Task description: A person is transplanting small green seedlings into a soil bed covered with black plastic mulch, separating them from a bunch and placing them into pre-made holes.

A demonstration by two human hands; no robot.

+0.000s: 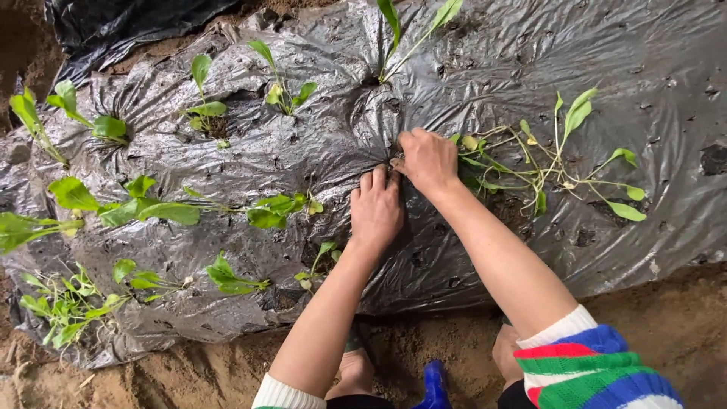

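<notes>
left hand (376,208): lies palm down on the wrinkled grey plastic mulch sheet (303,151), fingers together, tips at a small hole.
right hand (426,160): fingers curled and pressed onto the sheet at the same hole; cannot tell if it pinches anything.
loose pile of uprooted green seedlings (545,170): on the sheet just right of the right hand.
planted leafy green seedlings (151,208): in holes to the left.
brown sandy soil (666,318): below the sheet's edge.

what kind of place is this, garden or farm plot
Most likely an outdoor vegetable bed on a small farm or garden: crinkled grey plastic mulch sheet laid over bare brown soil, with small green leafy seedlings set in holes, and both hands pressing at one hole.
</notes>
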